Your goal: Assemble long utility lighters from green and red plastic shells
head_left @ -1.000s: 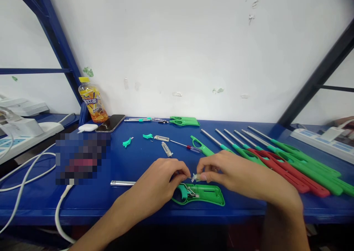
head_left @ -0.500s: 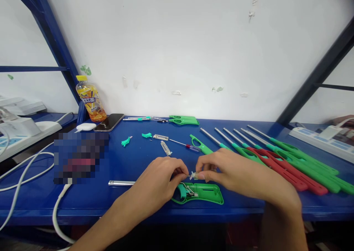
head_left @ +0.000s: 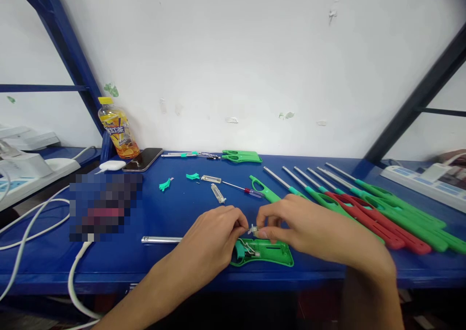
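Note:
My right hand point(head_left: 294, 218) pinches a small clear lighter fuel tank point(head_left: 254, 229); its valve end points left, and my fingers cover the rest. Just left of it, my left hand point(head_left: 214, 230) has thumb and forefinger pressed together at the valve, around something too small to name. Beneath both hands lies an opened green lighter handle half point(head_left: 278, 256), with a teal trigger point(head_left: 239, 249), white wires and a small igniter inside. Its metal barrel point(head_left: 160, 239) sticks out to the left, partly behind my left hand.
Two clear fuel tanks point(head_left: 217, 193), teal triggers point(head_left: 165, 184) and a screwdriver point(head_left: 252, 192) lie behind my hands. Several green and red lighters point(head_left: 371, 218) spread on the right. A bottle point(head_left: 120, 131), a phone point(head_left: 143, 159) and white cables point(head_left: 74, 281) occupy the left.
Both hands keep nearly the same pinching pose at the fuel tank's valve. The whole view shifts slightly; the parts on the table stay in place.

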Demonstrator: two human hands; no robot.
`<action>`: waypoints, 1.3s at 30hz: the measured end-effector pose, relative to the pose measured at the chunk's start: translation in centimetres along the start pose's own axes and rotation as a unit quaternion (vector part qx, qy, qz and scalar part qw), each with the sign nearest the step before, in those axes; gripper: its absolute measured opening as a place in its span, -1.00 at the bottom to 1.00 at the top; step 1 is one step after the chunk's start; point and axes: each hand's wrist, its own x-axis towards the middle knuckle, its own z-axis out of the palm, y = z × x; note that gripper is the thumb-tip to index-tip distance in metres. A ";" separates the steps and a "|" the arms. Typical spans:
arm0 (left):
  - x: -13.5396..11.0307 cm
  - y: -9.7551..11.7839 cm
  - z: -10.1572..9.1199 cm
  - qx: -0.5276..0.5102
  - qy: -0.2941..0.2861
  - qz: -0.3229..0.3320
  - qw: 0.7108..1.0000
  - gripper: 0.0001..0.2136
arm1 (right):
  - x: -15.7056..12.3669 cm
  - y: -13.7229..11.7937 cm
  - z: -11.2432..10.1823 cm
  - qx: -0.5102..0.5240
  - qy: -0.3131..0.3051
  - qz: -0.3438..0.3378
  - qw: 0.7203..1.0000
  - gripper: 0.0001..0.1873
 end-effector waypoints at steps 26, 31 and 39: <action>-0.3 0.0 0.1 0.015 0.003 0.013 1.000 -0.81 | 0.2 -0.5 0.0 -0.034 0.008 -0.002 0.999 -0.76; -0.1 0.0 0.0 0.011 0.017 0.004 1.000 -0.82 | 0.3 -0.5 -0.2 -0.012 0.010 -0.006 1.000 -0.76; 0.0 0.8 -0.5 -0.011 0.018 -0.067 0.998 -0.85 | 0.2 0.7 -0.5 0.032 0.007 0.012 0.999 -0.81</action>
